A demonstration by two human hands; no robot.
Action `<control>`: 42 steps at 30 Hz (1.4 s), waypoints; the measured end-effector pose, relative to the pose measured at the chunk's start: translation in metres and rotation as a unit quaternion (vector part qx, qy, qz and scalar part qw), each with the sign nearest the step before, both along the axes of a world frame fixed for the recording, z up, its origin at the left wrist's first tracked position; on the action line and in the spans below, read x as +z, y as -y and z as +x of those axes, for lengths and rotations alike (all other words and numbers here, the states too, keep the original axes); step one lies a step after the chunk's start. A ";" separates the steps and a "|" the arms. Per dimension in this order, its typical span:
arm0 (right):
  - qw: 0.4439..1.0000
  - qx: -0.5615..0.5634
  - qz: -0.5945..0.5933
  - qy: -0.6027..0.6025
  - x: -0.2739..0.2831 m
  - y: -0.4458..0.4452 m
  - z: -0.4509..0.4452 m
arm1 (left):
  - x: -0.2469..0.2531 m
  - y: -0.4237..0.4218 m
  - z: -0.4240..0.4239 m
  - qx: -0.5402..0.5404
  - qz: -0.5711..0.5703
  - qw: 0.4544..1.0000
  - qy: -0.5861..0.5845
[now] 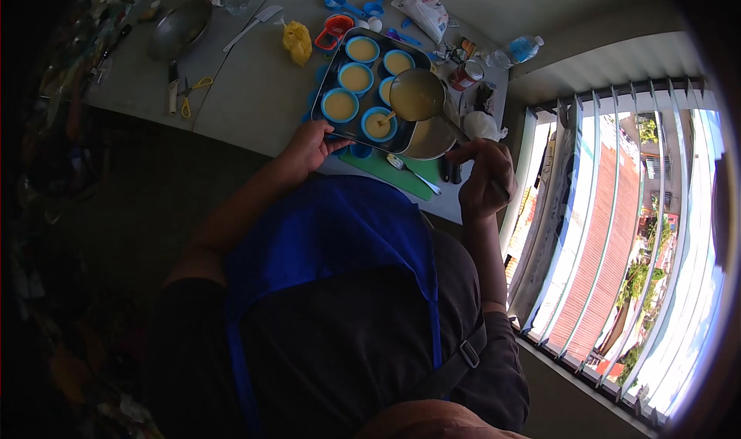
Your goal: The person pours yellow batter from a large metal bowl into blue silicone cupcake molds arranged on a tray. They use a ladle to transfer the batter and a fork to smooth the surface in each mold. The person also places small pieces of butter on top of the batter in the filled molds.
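Note:
My left hand (312, 145) grips the near left corner of a dark metal baking tray (370, 106), thumb on the rim and fingers beneath. Several blue molds, among them one at the near right (379, 124), stand in the tray filled with pale yellow batter. My right hand (487, 177) is closed around the handle of a metal ladle (418, 94). The ladle's bowl is tilted over the tray's right side, partly hiding one mold. A thin stream of batter runs from it into the near right mold. Below the ladle, partly behind the tray, sits a bowl of batter (428, 139).
A fork (414, 174) lies on a green cutting board (385, 172) nearest me. Right of the tray stand a can (466, 75) and a plastic bottle (524, 50). Leftward lie a yellow plastic bag (297, 42), a spatula (255, 28), scissors (188, 94) and a frying pan (182, 30). A louvered window (608, 225) is at right.

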State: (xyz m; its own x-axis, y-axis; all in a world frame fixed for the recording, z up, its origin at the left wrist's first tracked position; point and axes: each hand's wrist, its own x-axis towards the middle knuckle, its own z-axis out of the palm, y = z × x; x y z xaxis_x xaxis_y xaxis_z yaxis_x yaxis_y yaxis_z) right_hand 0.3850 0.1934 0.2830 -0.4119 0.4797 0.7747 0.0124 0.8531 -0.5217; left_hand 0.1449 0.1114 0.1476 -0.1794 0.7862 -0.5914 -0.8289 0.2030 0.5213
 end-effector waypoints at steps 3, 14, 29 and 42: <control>1.000 0.009 -0.009 -0.005 -0.002 -0.002 -0.002 | 0.002 0.000 -0.001 0.005 -0.002 1.000 -0.005; 1.000 0.007 -0.024 -0.010 -0.001 -0.002 -0.008 | -0.001 0.004 -0.006 0.009 -0.020 1.000 0.003; 0.954 -0.015 -0.290 -0.075 -0.015 0.005 -0.018 | 0.002 0.017 -0.008 0.048 -0.030 0.998 0.004; 0.955 -0.006 -0.282 -0.091 -0.001 0.002 -0.015 | -0.011 0.025 -0.006 0.033 -0.023 0.999 0.007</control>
State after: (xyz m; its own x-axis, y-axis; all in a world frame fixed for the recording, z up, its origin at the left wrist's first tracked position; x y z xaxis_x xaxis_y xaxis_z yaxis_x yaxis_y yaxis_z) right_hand 0.3697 0.1912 0.2818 -0.2867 0.8461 0.4493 -0.1143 0.4354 -0.8930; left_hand 0.1385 0.0867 0.1365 -0.2217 0.7447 -0.6295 -0.8488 0.1704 0.5005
